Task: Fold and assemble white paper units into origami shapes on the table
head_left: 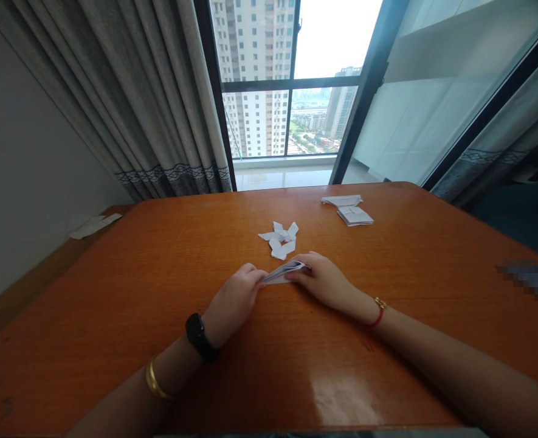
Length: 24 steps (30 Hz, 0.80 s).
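Observation:
A folded piece of white paper (280,274) is held between my two hands, just above the table. My left hand (239,295) pinches its pointed left end. At the other end, my right hand (321,278) grips the paper, thumb in front and fingers behind; there the layers stand slightly apart. Beyond my hands lies a group of small folded white paper pieces (281,240), arranged in a rough ring with points sticking outward. Farther back to the right rest a folded paper strip (341,201) and a flat stack of folded paper (355,216).
The brown wooden table (182,237) has its far edge near a window (291,85). More white paper (94,226) lies on a ledge at the left. A pixelated patch (533,281) hides something at the right edge.

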Each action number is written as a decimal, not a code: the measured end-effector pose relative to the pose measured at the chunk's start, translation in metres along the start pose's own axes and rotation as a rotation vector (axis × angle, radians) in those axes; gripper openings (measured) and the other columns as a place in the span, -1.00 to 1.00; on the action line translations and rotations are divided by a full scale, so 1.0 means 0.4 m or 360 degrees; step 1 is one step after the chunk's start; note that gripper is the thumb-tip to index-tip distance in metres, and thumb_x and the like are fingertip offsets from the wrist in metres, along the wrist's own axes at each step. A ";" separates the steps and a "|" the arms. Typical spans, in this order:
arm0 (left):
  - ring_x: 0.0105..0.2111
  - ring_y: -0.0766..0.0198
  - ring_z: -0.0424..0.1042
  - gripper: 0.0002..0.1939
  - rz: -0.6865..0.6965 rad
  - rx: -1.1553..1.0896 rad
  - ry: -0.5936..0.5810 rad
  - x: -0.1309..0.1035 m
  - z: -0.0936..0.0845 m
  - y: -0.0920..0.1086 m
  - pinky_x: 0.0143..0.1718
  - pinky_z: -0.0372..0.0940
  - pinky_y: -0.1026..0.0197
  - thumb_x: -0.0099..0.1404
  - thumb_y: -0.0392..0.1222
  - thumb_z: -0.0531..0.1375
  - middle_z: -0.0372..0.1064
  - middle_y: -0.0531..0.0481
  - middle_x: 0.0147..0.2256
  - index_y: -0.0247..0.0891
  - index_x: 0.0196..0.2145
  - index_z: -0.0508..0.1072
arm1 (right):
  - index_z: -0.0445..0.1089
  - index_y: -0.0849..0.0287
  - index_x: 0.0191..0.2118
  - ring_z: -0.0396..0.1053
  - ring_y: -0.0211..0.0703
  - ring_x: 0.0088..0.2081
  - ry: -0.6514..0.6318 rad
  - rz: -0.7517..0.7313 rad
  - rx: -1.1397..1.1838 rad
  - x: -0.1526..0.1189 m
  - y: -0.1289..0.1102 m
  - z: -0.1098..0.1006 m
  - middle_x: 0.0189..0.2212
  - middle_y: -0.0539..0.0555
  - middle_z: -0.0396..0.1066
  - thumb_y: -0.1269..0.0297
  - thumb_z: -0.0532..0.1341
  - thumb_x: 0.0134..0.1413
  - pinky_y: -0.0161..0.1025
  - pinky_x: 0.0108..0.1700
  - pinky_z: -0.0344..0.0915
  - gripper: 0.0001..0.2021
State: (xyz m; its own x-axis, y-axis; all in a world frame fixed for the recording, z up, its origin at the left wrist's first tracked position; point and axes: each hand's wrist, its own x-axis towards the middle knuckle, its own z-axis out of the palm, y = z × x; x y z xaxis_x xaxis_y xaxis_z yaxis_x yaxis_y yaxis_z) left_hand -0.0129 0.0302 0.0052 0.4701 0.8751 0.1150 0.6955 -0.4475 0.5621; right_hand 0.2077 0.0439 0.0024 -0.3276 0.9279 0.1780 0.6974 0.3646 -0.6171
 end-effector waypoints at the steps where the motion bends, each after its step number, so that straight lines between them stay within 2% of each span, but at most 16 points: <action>1: -0.23 0.19 0.37 -0.73 0.0005 -0.0007 -0.0001 0.000 0.001 0.000 -0.11 0.27 0.16 0.38 -0.32 -0.01 0.35 -0.06 -0.22 -0.23 -0.14 0.47 | 0.47 0.13 -0.33 0.31 -0.09 -0.29 0.0008 -0.0012 -0.0073 -0.001 -0.001 0.002 -0.39 0.05 0.46 0.27 0.24 0.13 -0.23 -0.28 0.17 -0.92; 4: -0.23 0.20 0.37 -0.72 0.0026 -0.0026 -0.0005 -0.001 0.005 0.004 -0.11 0.26 0.19 0.39 -0.32 -0.01 0.35 -0.06 -0.23 -0.23 -0.13 0.48 | 0.47 0.13 -0.31 0.30 -0.06 -0.27 0.0061 -0.0087 -0.0199 -0.007 -0.006 0.012 -0.38 0.08 0.47 0.27 0.24 0.16 -0.20 -0.26 0.18 -0.91; 9: -0.25 0.21 0.35 -0.70 0.0033 0.0037 -0.0027 -0.003 0.004 0.009 -0.14 0.26 0.20 0.40 -0.33 -0.04 0.33 -0.05 -0.26 -0.24 -0.17 0.49 | 0.45 0.13 -0.23 0.34 -0.10 -0.20 -0.0042 -0.0369 0.0052 -0.013 -0.009 0.025 -0.27 0.08 0.49 0.32 0.19 0.22 -0.19 -0.11 0.24 -0.91; 13: -0.28 0.22 0.35 -0.69 0.0018 0.0101 -0.0010 -0.004 0.006 0.007 -0.17 0.26 0.21 0.40 -0.36 -0.06 0.31 -0.05 -0.28 -0.25 -0.18 0.48 | 0.44 0.13 -0.13 0.36 -0.06 -0.16 0.0029 -0.0289 -0.0018 -0.015 -0.011 0.010 -0.21 0.10 0.48 0.28 0.26 0.14 -0.17 -0.11 0.26 -0.83; 16: -0.27 0.23 0.36 -0.69 0.0036 0.0080 0.0005 -0.005 0.009 0.006 -0.16 0.26 0.22 0.40 -0.34 -0.06 0.31 -0.05 -0.25 -0.24 -0.12 0.46 | 0.46 0.13 -0.19 0.40 -0.10 -0.23 -0.0014 -0.0250 -0.0056 -0.016 -0.010 -0.001 -0.27 0.09 0.49 0.42 0.17 0.15 -0.21 -0.15 0.27 -0.85; 20: -0.18 0.19 0.35 -0.73 0.0038 0.0058 0.0116 -0.004 0.007 0.005 -0.08 0.25 0.18 0.38 -0.32 0.00 0.32 -0.09 -0.15 -0.26 -0.03 0.40 | 0.46 0.15 -0.24 0.42 -0.12 -0.23 0.0007 -0.0298 -0.0067 -0.017 -0.004 0.000 -0.28 0.08 0.51 0.58 0.10 0.05 -0.25 -0.15 0.28 -0.74; 24: -0.25 0.18 0.36 -0.83 -0.0015 0.0129 0.0076 -0.003 0.004 0.002 -0.16 0.25 0.17 0.35 -0.33 0.03 0.36 -0.05 -0.26 -0.25 -0.25 0.41 | 0.50 0.11 -0.24 0.45 -0.12 -0.27 0.0007 -0.0199 -0.0188 -0.022 -0.001 0.003 -0.29 0.07 0.54 0.46 0.13 0.13 -0.27 -0.22 0.27 -0.79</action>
State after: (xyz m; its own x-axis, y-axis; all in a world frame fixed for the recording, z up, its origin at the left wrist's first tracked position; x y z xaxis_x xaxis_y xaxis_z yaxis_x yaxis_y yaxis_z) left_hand -0.0121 0.0285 0.0042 0.4384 0.8862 0.1500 0.7424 -0.4511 0.4954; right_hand 0.2095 0.0354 0.0002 -0.4141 0.8749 0.2513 0.7215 0.4838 -0.4954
